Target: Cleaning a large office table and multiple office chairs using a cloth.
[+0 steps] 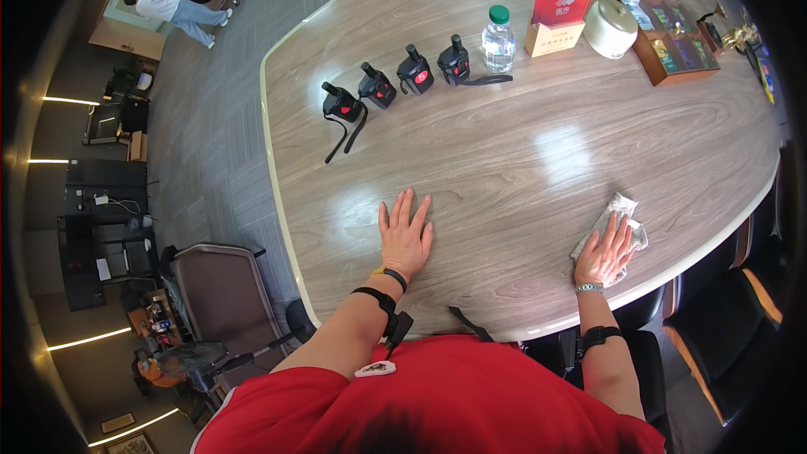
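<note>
My left hand (405,236) lies palm down on the wood-grain table (479,157), fingers spread and nothing held. A dark band and a gold one circle that wrist. Toward the table's right edge, my right hand (604,255) presses on a crumpled grey-white cloth (591,227), which sticks out around the fingers. Part of the cloth looks shiny, and whatever lies under the palm is hidden. Farther back stand several black walkie-talkies (416,72) in a slanted row, some with wrist straps trailing on the tabletop. A water bottle (498,41) with a green cap stands beside the row's right end.
Behind the bottle's right side are a red and cream card box (558,22), a white lidded jar (610,28) and a compartmented wooden box (668,38) of packets. Chairs (725,328) stand along the right edge; a brown chair (220,290) is at left. Another person (170,6) walks far off.
</note>
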Motion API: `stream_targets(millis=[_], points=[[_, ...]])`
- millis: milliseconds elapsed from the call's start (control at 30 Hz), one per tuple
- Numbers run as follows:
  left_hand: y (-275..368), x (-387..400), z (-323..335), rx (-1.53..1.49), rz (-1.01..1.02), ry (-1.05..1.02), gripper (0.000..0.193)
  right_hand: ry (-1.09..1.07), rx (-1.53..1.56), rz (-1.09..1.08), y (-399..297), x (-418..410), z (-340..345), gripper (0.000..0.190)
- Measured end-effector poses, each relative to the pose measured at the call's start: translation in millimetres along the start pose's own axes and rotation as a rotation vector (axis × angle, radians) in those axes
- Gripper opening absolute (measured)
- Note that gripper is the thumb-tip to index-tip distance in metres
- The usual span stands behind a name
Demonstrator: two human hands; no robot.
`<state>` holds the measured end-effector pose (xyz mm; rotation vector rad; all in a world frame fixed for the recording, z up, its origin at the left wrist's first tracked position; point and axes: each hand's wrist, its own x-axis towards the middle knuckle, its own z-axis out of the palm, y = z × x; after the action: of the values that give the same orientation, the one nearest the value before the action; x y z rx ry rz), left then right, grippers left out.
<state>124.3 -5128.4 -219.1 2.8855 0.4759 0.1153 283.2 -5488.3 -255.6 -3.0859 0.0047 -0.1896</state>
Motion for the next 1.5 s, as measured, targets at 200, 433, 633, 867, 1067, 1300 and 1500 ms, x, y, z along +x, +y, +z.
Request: stream_targets(millis=[200, 433, 633, 867, 1067, 1300, 1500], points=[[-0.2, -1.3, 2.7, 0.003, -0.003, 0.001, 0.053, -0.005, -0.026, 0.002, 1.7, -0.9, -0.8, 0.059], [1.8, -0.3, -0.9, -0.008, -0.002, -0.01, 0.053, -0.012, -0.013, 0.005, -0.2, 0.2, -2.0, 0.059], [0.1, -0.2, 0.3, 0.0, -0.007, -0.018, 0.054, 0.031, 0.004, -0.013, 0.3, -0.3, 0.5, 0.058], [-0.3, -0.5, 1.4, 0.006, -0.003, -0.018, 0.054, 0.005, 0.006, -0.001, 1.0, 1.0, -0.4, 0.058], [1.5, -0.4, -1.2, -0.001, -0.002, -0.015, 0.054, -0.005, -0.002, 0.001, 1.2, 0.3, 1.2, 0.058], [1.9, -1.1, -1.8, -0.025, 0.001, -0.005, 0.054, 0.02, -0.005, -0.018, 4.3, -1.8, 2.5, 0.057], [1.5, -1.4, -2.0, -0.022, 0.004, 0.009, 0.053, -0.002, -0.025, -0.013, 3.6, -2.0, 3.4, 0.057]])
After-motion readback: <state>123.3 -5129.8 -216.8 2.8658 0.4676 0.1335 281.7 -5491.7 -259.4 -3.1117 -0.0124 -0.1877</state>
